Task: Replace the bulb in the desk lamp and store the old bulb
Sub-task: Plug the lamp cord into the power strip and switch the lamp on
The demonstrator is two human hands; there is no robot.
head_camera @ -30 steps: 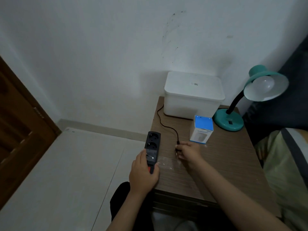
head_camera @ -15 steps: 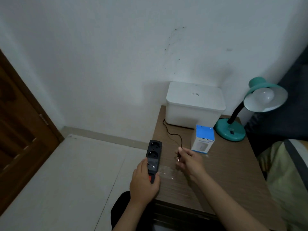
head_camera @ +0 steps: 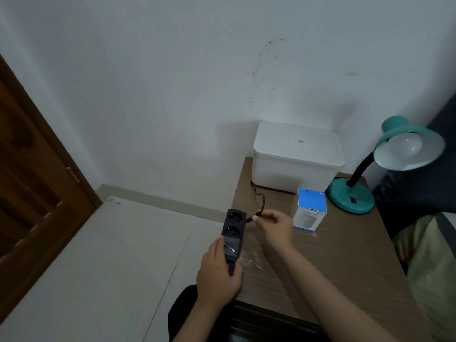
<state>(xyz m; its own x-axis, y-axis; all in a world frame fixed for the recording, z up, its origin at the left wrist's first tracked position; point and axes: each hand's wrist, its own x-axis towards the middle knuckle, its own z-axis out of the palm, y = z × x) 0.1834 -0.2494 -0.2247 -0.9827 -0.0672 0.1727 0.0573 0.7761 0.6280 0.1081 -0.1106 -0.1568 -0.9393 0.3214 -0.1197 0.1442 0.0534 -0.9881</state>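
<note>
A teal desk lamp (head_camera: 351,196) stands at the back right of the wooden bedside table (head_camera: 345,255), its shade turned toward me with a white bulb (head_camera: 402,146) inside, unlit. A blue and white bulb box (head_camera: 309,209) stands upright in front of the lamp's base. My left hand (head_camera: 218,275) grips the near end of a black power strip (head_camera: 233,234) at the table's left edge. My right hand (head_camera: 274,225) pinches the lamp's black plug (head_camera: 253,217), held just right of the strip's far socket. The black cord (head_camera: 259,196) runs back behind the white box.
A white lidded storage box (head_camera: 296,154) sits against the wall at the table's back. A clear plastic wrapper (head_camera: 251,260) lies on the table near the strip. A brown wooden door (head_camera: 32,188) is at the left, bedding (head_camera: 431,267) at the right.
My right hand lifted the plug off the table and carried it left, up to the power strip's far socket. The view tilted upward. The left hand kept hold of the strip.
</note>
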